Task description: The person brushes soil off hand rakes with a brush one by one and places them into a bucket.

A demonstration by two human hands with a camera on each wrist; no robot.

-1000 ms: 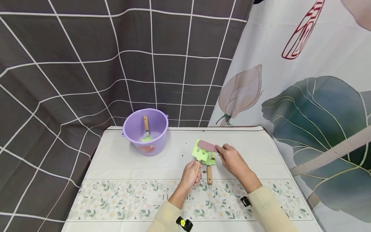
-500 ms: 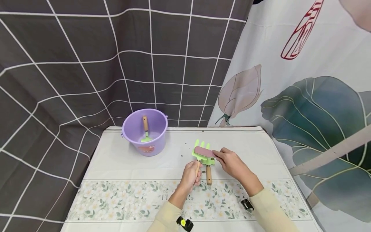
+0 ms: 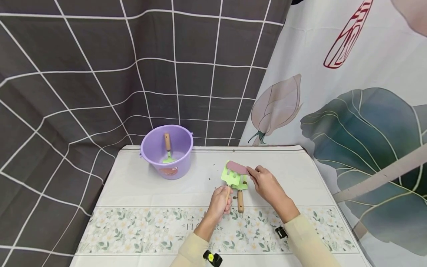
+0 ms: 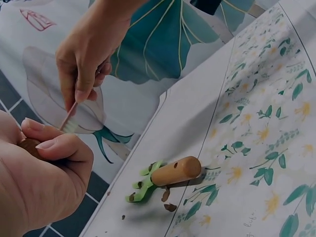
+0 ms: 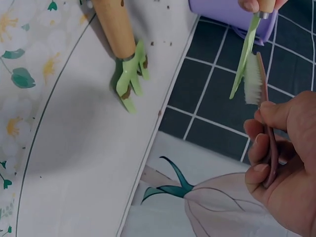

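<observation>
My left hand (image 3: 217,202) grips the wooden handle of a light-green garden hand fork (image 3: 228,178), its tines pointing away from me above the table. My right hand (image 3: 269,187) holds a pink brush (image 3: 237,167) by its handle, fingers curled round it in the right wrist view. The brush's white bristles (image 5: 253,83) face the fork's green head (image 5: 243,59) and lie right at it. Beneath, a second green fork with a wooden handle (image 3: 240,202) lies on the table, brown clumps stuck to its tines (image 5: 129,79).
A purple bucket (image 3: 181,167) stands at the back left of the table (image 3: 133,185); inside leans a green tool with a wooden handle (image 3: 167,142). Brown crumbs (image 4: 169,207) dot the cloth near the lying fork. Dark grid and white printed curtains hang behind the table.
The pink brush slid down the fork's tines toward its handle, then back up toward the tips. My left hand has kept the fork almost still.
</observation>
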